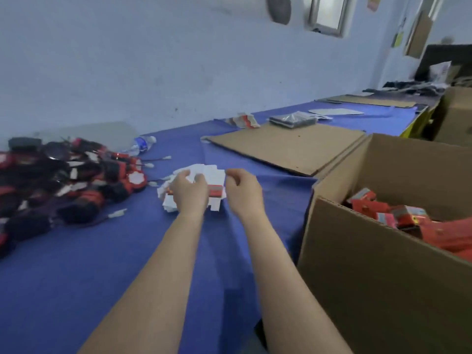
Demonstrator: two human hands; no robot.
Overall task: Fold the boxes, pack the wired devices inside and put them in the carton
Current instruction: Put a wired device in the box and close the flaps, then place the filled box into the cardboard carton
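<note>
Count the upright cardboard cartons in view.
2. The open carton at near right holds red boxes; a second carton stands behind it, partly out of frame. Others may be offscreen.

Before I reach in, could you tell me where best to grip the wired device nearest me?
Take the wired device by its dark rounded body, from the right: it lies at the pile's open edge, and its thin cable with white plug would likely just dangle.

Both bare forearms reach forward, side by side and a little apart. The left hand is turned palm down, with its fingers curled downward. The right hand is just beside it, its fingers bent inward and the thumb close to the forefinger.
</note>
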